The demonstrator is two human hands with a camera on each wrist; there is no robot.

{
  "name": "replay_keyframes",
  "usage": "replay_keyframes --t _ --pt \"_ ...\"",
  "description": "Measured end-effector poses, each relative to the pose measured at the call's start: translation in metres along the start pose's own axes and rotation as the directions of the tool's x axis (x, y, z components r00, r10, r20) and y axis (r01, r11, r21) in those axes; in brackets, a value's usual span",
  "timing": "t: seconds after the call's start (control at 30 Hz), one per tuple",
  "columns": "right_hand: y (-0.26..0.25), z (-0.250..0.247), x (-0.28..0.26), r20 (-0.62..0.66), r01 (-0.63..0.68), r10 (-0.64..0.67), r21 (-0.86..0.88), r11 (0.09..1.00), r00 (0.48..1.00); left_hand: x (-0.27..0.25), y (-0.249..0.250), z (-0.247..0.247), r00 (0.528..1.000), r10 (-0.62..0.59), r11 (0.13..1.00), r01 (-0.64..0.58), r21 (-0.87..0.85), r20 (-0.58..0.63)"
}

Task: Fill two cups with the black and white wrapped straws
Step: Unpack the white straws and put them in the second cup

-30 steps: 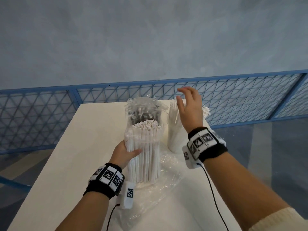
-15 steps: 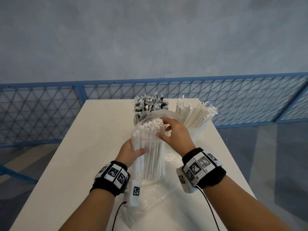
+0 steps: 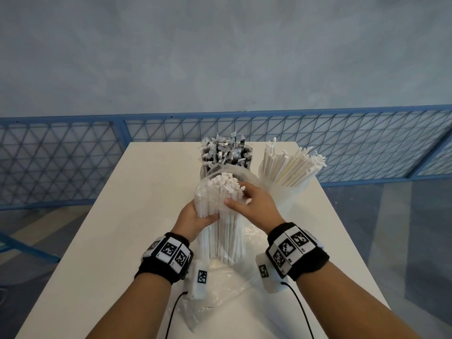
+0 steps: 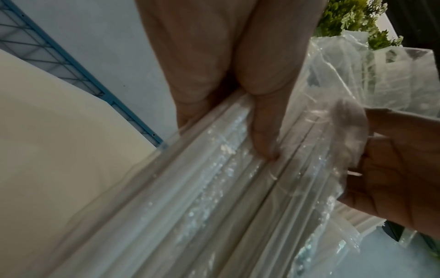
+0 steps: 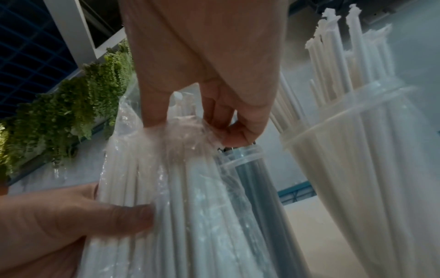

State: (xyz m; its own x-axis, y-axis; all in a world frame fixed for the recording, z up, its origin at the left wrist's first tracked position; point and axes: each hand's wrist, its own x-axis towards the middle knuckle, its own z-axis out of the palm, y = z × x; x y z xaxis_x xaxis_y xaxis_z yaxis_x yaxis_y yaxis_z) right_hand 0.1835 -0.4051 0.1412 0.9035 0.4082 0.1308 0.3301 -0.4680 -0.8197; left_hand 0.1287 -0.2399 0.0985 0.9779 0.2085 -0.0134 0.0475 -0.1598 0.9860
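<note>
A bundle of white wrapped straws (image 3: 221, 216) stands upright in a clear plastic bag (image 3: 215, 282) on the near middle of the white bench (image 3: 97, 253), the bag's loose lower part lying crumpled toward the near edge. The left hand (image 3: 193, 217) grips the bundle from its left side, thumb (image 4: 264, 135) pressed across the front of the plastic and fingers curled round the far side. The right hand (image 3: 254, 204) comes in from the right near the bundle's top, its fingers (image 5: 240, 129) bunching and pinching the bag's plastic against the upper straw ends. Just beyond the bundle stands a clear cup (image 3: 208, 172) packed with black wrapped straws (image 3: 225, 152), and to its right a second clear cup (image 3: 291, 189) holds white wrapped straws (image 3: 291, 165) fanned toward the right. A blue mesh fence (image 3: 61, 162) runs past the bench's far end, with a grey wall (image 3: 220, 57) behind it.
</note>
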Motion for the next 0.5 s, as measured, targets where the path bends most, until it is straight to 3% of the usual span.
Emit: replay_keyframes --t 0.4,0.5 --pt "-0.003 0.021 -0.006 -0.205 -0.027 0.036 0.045 0.999 0.978 0.0 0.005 0.009 0.999 0.049 0.994 -0.047 0.1 -0.021" --pt "-0.004 0.02 -0.009 -0.219 0.016 -0.011 0.021 1.0 0.976 -0.001 0.006 0.012 0.997 0.072 0.993 -0.071 0.099 -0.007"
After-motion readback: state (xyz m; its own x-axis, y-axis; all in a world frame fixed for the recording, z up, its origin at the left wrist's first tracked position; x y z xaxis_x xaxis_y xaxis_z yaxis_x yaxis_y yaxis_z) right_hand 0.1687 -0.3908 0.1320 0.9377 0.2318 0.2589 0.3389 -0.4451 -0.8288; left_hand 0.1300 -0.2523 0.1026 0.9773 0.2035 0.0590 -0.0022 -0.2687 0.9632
